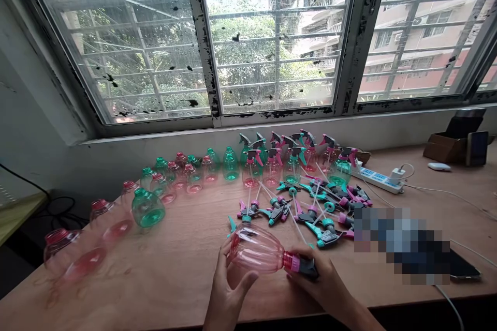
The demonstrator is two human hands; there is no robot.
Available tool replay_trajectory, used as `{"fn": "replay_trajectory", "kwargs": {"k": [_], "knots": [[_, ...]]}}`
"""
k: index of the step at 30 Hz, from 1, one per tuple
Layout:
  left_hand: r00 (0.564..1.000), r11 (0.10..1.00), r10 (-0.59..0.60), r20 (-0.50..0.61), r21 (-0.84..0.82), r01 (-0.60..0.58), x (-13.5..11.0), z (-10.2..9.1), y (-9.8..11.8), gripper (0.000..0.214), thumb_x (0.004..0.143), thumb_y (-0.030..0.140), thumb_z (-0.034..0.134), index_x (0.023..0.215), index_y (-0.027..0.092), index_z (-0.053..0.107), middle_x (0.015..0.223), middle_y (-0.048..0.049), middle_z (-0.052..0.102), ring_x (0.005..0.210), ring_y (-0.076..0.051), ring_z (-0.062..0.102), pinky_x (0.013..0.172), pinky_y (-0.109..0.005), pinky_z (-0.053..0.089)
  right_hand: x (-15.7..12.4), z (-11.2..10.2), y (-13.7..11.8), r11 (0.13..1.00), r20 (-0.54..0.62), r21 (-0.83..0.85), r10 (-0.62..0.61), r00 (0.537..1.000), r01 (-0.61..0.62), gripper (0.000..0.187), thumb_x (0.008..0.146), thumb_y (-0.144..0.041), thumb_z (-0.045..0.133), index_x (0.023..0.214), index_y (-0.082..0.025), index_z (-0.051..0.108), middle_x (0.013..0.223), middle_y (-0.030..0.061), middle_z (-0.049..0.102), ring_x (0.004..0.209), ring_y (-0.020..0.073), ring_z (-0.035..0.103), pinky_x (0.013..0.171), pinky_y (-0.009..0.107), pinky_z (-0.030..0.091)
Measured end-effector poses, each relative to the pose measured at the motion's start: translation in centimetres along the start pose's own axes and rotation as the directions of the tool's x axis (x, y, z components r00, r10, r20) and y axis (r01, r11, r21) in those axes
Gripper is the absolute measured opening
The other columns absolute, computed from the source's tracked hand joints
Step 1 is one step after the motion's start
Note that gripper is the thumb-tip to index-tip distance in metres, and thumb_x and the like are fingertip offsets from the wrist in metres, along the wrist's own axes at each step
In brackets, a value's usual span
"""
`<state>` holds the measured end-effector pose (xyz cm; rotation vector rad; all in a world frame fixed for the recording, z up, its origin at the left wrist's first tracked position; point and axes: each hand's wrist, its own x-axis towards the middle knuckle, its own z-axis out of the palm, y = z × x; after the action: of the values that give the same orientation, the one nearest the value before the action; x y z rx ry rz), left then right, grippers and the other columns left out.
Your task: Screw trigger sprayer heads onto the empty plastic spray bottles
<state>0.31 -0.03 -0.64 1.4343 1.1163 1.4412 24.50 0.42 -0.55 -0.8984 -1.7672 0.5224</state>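
Partway along, I judge: the capped bottles clustered below the window already carry their triggers, while the open-necked bottles ranged to the left and the loose spray heads heaped just beyond my hands are yet to be joined. Above the table, near its front edge, my left hand curls around a pink bottle tipped sideways, and my right hand grips the fitted head at its neck, how tightly seated I can't tell.

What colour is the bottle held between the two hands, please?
The bottle is translucent pink, showing best in the head view.
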Motion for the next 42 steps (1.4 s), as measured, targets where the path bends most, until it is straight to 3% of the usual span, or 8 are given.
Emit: {"fn": "replay_trajectory", "kwargs": {"k": [4, 11, 15, 21, 26, 30, 36, 42], "knots": [[0.997, 0.994, -0.068, -0.035, -0.082, 0.065, 0.1, 0.1, -0.1, 0.062, 0.084, 0.046, 0.072, 0.138, 0.024, 0.05, 0.152, -0.0129, 0.049, 0.137, -0.034, 0.051, 0.114, -0.045, 0.043, 0.2, -0.1, -0.2, 1.0, 0.009, -0.015, -0.02, 1.0, 0.02, 0.023, 0.086, -0.025, 0.072, 0.107, -0.025, 0.066, 0.098, 0.0054, 0.079, 0.087, 0.024, 0.076, 0.075, 0.028, 0.061], [0.998, 0.994, 0.062, -0.025, 0.089, -0.059, 0.3, -0.3, -0.4, 0.065, 0.079, 0.034, 0.08, 0.138, 0.032, 0.053, 0.15, -0.0068, 0.05, 0.138, -0.032, 0.049, 0.119, -0.046, 0.036, 0.0, 0.0, -0.3, 0.994, -0.04, 0.009, 0.105, 0.994, -0.105, 0.024, 0.085, -0.034, 0.074, 0.105, -0.022, 0.069, 0.096, 0.006, 0.078, 0.082, 0.0236, 0.075, 0.074, 0.028, 0.061], [1.0, 0.996, 0.029, 0.011, 0.084, -0.03, -0.1, -0.1, 0.0, 0.078, 0.076, 0.035, 0.083, 0.144, 0.031, 0.044, 0.152, -0.0091, 0.048, 0.139, -0.034, 0.047, 0.119, -0.047, 0.035, 0.0, 0.1, -0.1, 0.999, -0.017, -0.015, 0.035, 0.999, -0.035, 0.024, 0.085, -0.027, 0.074, 0.107, -0.025, 0.066, 0.096, 0.004, 0.079, 0.084, 0.0225, 0.076, 0.074, 0.026, 0.061], [0.998, 0.995, -0.057, -0.011, -0.082, 0.056, 0.0, 0.0, -0.5, 0.066, 0.085, 0.044, 0.073, 0.142, 0.027, 0.046, 0.151, -0.0124, 0.049, 0.138, -0.034, 0.049, 0.114, -0.046, 0.042, 0.1, 0.2, -0.3, 0.999, -0.024, -0.033, -0.036, 0.999, 0.035, 0.02, 0.087, -0.027, 0.069, 0.107, -0.025, 0.067, 0.098, 0.0057, 0.08, 0.087, 0.024, 0.076, 0.074, 0.028, 0.061], [1.0, 0.999, 0.025, -0.014, 0.036, -0.024, 0.4, -0.2, -0.5, 0.065, 0.08, 0.037, 0.078, 0.139, 0.03, 0.052, 0.153, -0.0083, 0.047, 0.139, -0.034, 0.047, 0.117, -0.047, 0.037, 0.1, 0.1, -0.3, 0.997, -0.049, -0.022, 0.07, 0.996, -0.071, 0.023, 0.085, -0.035, 0.073, 0.104, -0.022, 0.067, 0.091, 0.0056, 0.079, 0.077, 0.0221, 0.075, 0.071, 0.027, 0.061], [0.999, 0.992, 0.043, -0.02, 0.117, -0.04, 0.1, -0.1, 0.1, 0.073, 0.074, 0.035, 0.083, 0.14, 0.031, 0.052, 0.151, -0.008, 0.049, 0.138, -0.035, 0.047, 0.116, -0.048, 0.039, 0.0, 0.1, -0.1, 0.998, -0.023, -0.047, 0.047, 0.999, -0.048, 0.024, 0.085, -0.032, 0.073, 0.106, -0.024, 0.066, 0.093, 0.0056, 0.08, 0.081, 0.0231, 0.076, 0.073, 0.028, 0.061], [0.998, 0.996, -0.06, -0.015, -0.068, 0.059, -0.1, -0.1, 0.0, 0.068, 0.083, 0.045, 0.074, 0.142, 0.026, 0.048, 0.145, -0.0129, 0.056, 0.135, -0.034, 0.052, 0.113, -0.046, 0.043, 0.1, 0.1, 0.1, 0.999, 0.009, -0.038, -0.02, 1.0, 0.021, 0.022, 0.086, -0.024, 0.07, 0.108, -0.025, 0.065, 0.1, 0.0066, 0.079, 0.09, 0.0253, 0.076, 0.075, 0.03, 0.061], [0.999, 1.0, -0.03, -0.025, -0.001, 0.03, 0.4, -0.2, -0.8, 0.067, 0.078, 0.04, 0.08, 0.138, 0.029, 0.054, 0.152, -0.0086, 0.049, 0.135, -0.033, 0.052, 0.114, -0.044, 0.043, 0.1, 0.0, -0.2, 0.995, -0.024, 0.006, 0.103, 0.994, -0.103, 0.023, 0.085, -0.032, 0.074, 0.104, -0.022, 0.067, 0.093, 0.0058, 0.078, 0.078, 0.0228, 0.075, 0.073, 0.029, 0.062]]}}
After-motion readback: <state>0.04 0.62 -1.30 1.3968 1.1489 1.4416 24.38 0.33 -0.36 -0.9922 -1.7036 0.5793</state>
